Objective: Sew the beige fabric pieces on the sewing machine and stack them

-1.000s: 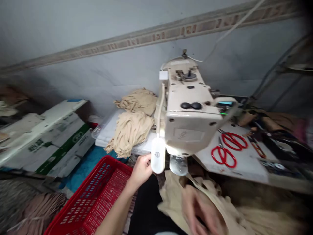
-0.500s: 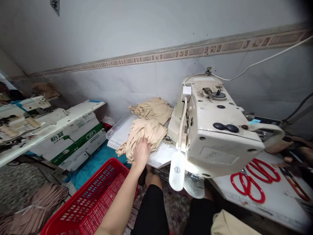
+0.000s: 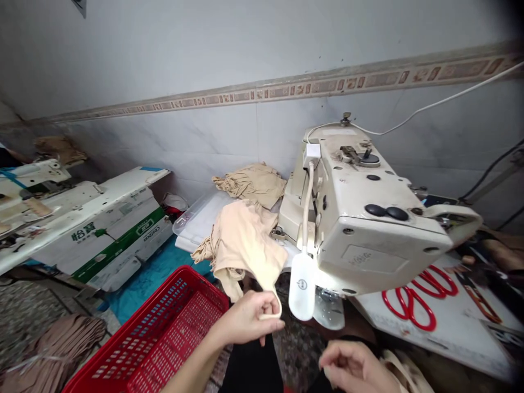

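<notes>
My left hand (image 3: 251, 319) is closed on the edge of a beige fabric piece (image 3: 249, 240), pulling a narrow loop of it over the fingers. The piece stretches from my hand back over the heap of beige cloth on the table. My right hand (image 3: 356, 368) is low in the view, fingers curled and thumb near the fingertips. Whatever it may pinch is hidden. More beige cloth (image 3: 403, 371) lies beside that hand. Just ahead stands a white sewing machine (image 3: 380, 256) with a lit lamp (image 3: 302, 286) on a bent neck.
A red plastic basket (image 3: 110, 341) stands at left, near bundled brown fabric pieces (image 3: 57, 349). Another beige heap (image 3: 254, 184) lies by the wall. Red-handled scissors (image 3: 409, 308) rest on the table at right. A second sewing table (image 3: 102, 202) is at far left.
My left hand has come from the cloth heap toward me, drawing a fabric piece by its edge. My right hand has come into view at the bottom.
</notes>
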`<state>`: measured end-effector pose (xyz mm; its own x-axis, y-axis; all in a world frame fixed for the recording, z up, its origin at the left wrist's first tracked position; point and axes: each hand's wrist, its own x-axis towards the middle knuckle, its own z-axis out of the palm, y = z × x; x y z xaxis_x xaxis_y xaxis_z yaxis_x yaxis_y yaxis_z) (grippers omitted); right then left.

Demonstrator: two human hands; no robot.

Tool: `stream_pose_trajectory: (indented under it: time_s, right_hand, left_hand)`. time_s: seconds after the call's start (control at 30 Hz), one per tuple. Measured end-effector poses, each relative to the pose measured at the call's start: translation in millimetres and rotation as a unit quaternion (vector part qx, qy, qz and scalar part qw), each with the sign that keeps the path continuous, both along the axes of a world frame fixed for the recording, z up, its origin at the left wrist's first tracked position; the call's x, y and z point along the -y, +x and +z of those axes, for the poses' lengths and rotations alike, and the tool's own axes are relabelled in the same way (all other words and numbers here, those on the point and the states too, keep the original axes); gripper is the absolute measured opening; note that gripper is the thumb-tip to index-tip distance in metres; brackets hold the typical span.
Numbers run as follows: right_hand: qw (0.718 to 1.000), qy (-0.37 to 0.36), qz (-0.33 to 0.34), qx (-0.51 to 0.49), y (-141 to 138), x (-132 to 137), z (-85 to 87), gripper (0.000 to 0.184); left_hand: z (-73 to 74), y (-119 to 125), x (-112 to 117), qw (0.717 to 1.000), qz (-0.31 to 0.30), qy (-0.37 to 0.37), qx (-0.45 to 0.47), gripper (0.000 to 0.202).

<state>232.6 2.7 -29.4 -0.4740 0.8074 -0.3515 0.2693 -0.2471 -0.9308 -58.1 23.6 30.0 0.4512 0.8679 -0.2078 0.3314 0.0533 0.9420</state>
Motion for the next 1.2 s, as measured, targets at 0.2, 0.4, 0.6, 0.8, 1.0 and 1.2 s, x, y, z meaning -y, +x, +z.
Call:
stream_pose_trajectory:
  time_s: [0.2,0.4,0.6,0.8,1.0,1.2]
  right_hand:
    - [0.995,0.039,-0.07,-0.061,-51,8,2.3,0.049]
    - [0.996,0.024,0.083,0.035,-57,28,-19.2,0.058]
    - [0.992,0.117,0.035,0.034,24,-9,20.2,0.047]
    - [0.992,0.111,0.055,0.025,26,-10,31.2,0.037]
    - [0.989,0.13,0.063,0.0,14,-3,27.9,0.038]
    - [0.994,0.046,-0.079,-0.056,31,3,30.5,0.045]
  left_hand:
    - [-20.5,15,36,0.979,-0.202,-0.029,0.008,0.02]
    - [-25.4,11,23,0.963,-0.172,-0.185,0.092,0.043]
    - [-26.9,2,0,0.994,-0.066,-0.056,0.061,0.034]
    - [-15.0,44,7,0.987,-0.144,0.062,-0.021,0.031]
    - [-5.6,71,2,0.984,-0.16,0.081,-0.019,0.033]
    - [-19.9,67,8,0.998,-0.012,0.06,0.029,0.03]
